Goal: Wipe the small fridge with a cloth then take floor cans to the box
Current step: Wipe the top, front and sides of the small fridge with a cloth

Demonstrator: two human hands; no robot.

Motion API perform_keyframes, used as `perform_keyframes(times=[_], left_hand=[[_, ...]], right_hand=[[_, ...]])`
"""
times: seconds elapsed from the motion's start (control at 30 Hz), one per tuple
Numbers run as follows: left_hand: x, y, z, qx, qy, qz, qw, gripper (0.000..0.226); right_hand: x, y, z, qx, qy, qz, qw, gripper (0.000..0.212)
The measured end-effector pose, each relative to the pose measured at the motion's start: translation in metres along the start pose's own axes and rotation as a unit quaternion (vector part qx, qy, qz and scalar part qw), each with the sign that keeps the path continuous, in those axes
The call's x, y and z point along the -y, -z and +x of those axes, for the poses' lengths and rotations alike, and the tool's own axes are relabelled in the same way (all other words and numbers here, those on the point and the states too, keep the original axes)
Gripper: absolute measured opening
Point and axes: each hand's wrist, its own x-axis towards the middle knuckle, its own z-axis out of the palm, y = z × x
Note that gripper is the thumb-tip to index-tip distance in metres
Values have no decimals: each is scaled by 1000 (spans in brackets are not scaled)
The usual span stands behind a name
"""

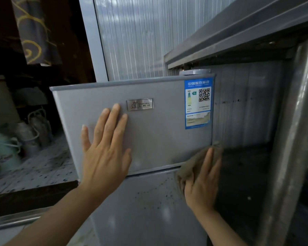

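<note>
Grey fridge point(155, 132), blue label point(197, 103), brown cloth point(192, 166)

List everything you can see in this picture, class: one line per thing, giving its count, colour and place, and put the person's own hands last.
small fridge: one, grey, centre, with an upper and a lower door.
brand plate: one, silver, on the upper door.
energy label: one, blue, upper door's right side.
cloth: one, grey-brown, at the upper door's lower right corner.
dark specks: many, on the lower door.
metal shelf: one, grey, above and right of the fridge.
thermos jugs: several, pale green and silvery, on the speckled floor at left.
patterned fabric: one, dark with yellow swirls, top left.
left hand: flat on the upper door.
right hand: pressing the cloth against the fridge.
</note>
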Motion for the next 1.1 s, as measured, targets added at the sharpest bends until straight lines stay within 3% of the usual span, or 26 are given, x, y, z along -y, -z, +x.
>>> perform_keyframes(times=[0.1,0.33,0.53,0.73,0.9,1.03,1.1], left_hand=[[9,0,-17,20,-2,25,999,78],[23,-6,-33,22,10,50,998,77],[21,-10,-43,18,33,37,999,75],[39,-8,-66,16,130,30,991,83],[43,-13,-71,3,134,7,991,82],[45,-17,-80,2,141,-15,990,87],[48,-18,-89,14,159,-30,987,91]], right_hand=[[16,7,15,-8,-27,9,1000,74],[81,7,83,-120,23,-4,992,74],[38,-18,-1,-44,216,-56,974,67],[62,-3,34,-50,283,-79,955,75],[99,-10,53,-106,227,-65,966,70],[64,-21,-20,-15,367,-126,921,72],[56,-22,-26,3,397,-146,906,70]])
